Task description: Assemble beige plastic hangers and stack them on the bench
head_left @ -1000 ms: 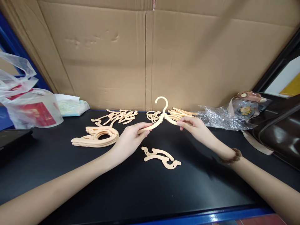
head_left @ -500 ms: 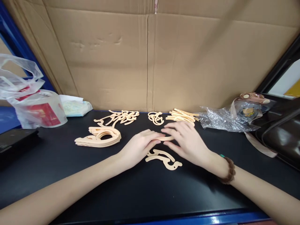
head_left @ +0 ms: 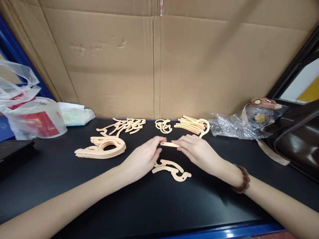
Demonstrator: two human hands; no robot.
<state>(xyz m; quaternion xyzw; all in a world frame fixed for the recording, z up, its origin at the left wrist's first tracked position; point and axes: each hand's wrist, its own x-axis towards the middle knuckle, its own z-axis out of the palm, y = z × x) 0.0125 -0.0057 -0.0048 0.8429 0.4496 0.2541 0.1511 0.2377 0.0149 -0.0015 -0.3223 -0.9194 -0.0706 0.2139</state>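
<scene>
My right hand (head_left: pixel 199 149) pinches a flat beige hanger piece (head_left: pixel 169 144) with a small hole at its left end. Beyond that hand's knuckles a beige hook (head_left: pixel 206 129) curves up; whether it joins the held piece is hidden. My left hand (head_left: pixel 143 156) is at the piece's left end, its thumb and fingers parted around it. Just below the hands, curved beige hanger arms (head_left: pixel 181 176) lie flat on the black table (head_left: pixel 159 205), one with a hole near its end. Their left tips are partly behind my left thumb.
Stacked folded hangers (head_left: pixel 99 152) lie at left. Along the back are loose hanger arms (head_left: pixel 129 125), small hooks (head_left: pixel 163 126) and straight strips (head_left: pixel 186 124). Clear plastic wrap (head_left: pixel 226 126), a bottle (head_left: pixel 261 114) and a dark bag (head_left: pixel 296 139) sit at right; a plastic bag (head_left: pixel 37 116) at left.
My left thumb and fingers have parted from the piece, baring its holed end. My right fingers have closed on it, and the hook now shows behind my right hand.
</scene>
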